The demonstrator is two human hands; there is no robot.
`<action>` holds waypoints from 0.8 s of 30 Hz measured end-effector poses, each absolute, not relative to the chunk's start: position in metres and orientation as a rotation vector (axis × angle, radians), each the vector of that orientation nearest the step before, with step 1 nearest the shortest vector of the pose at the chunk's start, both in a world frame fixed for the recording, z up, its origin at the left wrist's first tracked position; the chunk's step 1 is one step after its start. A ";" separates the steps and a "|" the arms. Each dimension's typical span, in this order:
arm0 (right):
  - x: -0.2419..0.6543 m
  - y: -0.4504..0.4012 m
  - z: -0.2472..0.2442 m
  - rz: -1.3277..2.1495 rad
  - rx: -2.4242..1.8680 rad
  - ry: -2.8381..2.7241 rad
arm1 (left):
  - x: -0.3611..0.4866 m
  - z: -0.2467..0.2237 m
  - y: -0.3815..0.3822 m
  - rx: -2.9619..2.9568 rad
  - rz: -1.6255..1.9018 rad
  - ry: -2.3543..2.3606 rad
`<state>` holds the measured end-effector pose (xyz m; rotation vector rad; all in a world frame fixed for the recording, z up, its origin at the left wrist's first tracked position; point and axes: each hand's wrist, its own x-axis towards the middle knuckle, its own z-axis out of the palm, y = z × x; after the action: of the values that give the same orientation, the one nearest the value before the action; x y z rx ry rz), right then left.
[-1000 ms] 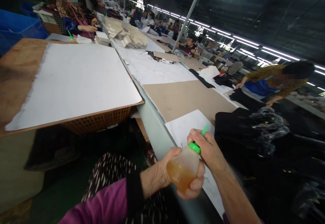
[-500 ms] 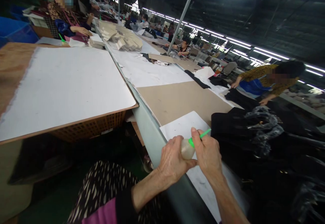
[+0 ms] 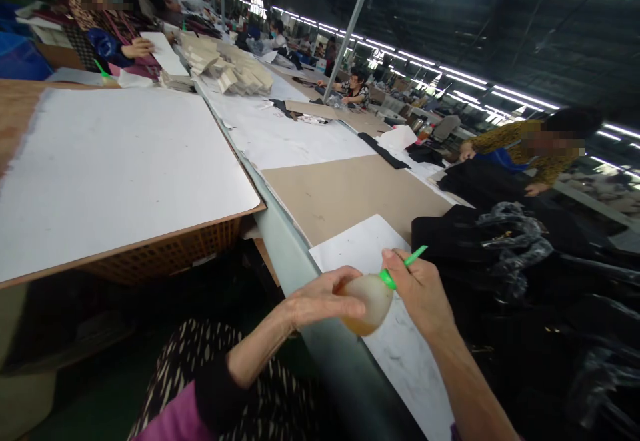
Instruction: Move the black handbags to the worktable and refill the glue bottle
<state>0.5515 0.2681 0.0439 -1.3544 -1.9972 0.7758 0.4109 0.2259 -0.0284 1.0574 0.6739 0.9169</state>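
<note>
Just the one cam, worn on the head, pointing forward and down. The bare left hand and bare right hand are pretty close to the lens, black-and-cream patterned lap cloth is down near left, and the view's tilted: long white ceiling lights slope rightward, way far off.

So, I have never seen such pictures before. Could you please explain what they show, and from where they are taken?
No machine here: these are a person's two bare hands, seen from one camera worn on that person's head. The left hand holds a bottle with amber liquid; the right hand has its fingers at the green spout. On the table below lie a white sheet and, beyond it, a brown board. To the right is a black pile with clear plastic on it.
</note>
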 end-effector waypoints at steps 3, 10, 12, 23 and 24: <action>0.545 0.262 0.046 0.423 -1.491 -2.036 | 0.416 -0.017 0.220 1.326 1.023 1.205; 0.547 0.266 0.042 0.741 -1.405 -1.985 | 0.426 -0.025 0.227 1.116 0.941 0.957; 0.550 0.268 0.036 0.997 -1.276 -1.912 | 0.421 -0.032 0.233 0.935 0.713 0.508; 0.544 0.276 0.088 1.381 -0.807 -1.397 | 0.444 -0.070 0.223 0.527 0.446 -0.270; 0.548 0.274 0.098 1.325 -0.841 -1.468 | 0.439 -0.069 0.225 0.563 0.505 -0.191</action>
<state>0.5477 0.2744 0.0981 -0.8410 -1.4675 1.3245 0.4386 0.2248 -0.0687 0.5627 -0.1911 0.5054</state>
